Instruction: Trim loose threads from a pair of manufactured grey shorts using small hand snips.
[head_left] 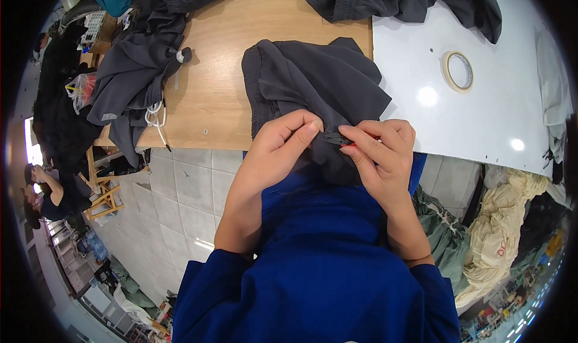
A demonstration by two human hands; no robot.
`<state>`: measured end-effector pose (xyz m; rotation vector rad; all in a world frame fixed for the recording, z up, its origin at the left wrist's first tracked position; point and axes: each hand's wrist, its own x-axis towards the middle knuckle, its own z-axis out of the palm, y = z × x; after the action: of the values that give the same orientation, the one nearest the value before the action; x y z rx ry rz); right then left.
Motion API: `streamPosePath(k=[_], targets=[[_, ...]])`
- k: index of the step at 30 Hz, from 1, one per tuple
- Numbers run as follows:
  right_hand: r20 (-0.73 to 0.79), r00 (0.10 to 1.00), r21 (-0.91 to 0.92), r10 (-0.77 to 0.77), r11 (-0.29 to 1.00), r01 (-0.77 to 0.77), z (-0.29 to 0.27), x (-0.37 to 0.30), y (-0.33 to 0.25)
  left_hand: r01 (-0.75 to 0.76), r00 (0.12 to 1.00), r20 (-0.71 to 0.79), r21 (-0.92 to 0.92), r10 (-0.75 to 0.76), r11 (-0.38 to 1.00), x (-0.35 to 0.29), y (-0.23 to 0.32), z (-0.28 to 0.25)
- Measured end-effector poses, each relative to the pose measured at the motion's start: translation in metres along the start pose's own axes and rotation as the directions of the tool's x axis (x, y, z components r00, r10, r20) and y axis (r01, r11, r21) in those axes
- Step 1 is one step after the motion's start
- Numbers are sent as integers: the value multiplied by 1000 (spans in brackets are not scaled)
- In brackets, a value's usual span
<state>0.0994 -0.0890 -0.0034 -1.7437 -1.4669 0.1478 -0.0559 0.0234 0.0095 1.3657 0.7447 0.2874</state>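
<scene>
A dark grey garment (310, 72) with a gathered elastic edge lies over the table's front edge and hangs toward my lap. My left hand (278, 150) is closed in a pinch on a fold of its cloth, thumb against forefinger. Just to the right, my right hand (385, 156) is closed around small thread snips (335, 139) with dark blades and a bit of red at the grip. The blades point left, lying against the cloth close to my left fingertips. Whether they touch a thread is too small to tell.
The wooden tabletop (211, 84) meets a white board (415, 60) bearing a roll of tape (458, 71). More grey garments (135, 72) lie at the left, with a white cord (156, 115), and others (385, 0) at the back. Cream cloth bundles (497, 234) stand at lower right. A person (57, 192) is far left.
</scene>
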Motion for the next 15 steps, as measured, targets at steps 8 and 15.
streamPosePath(k=[8, 15], targets=[[-51, 999, 73, -13, 997, 17, 4, -2, 3, -10, 1000, 16, -30, 10, 1000, 0, 1, -1], [-32, 953, 450, 300, 856, -254, 1, -11, 9, -7, 994, -111, -119, -7, 993, 0, -1, -5]])
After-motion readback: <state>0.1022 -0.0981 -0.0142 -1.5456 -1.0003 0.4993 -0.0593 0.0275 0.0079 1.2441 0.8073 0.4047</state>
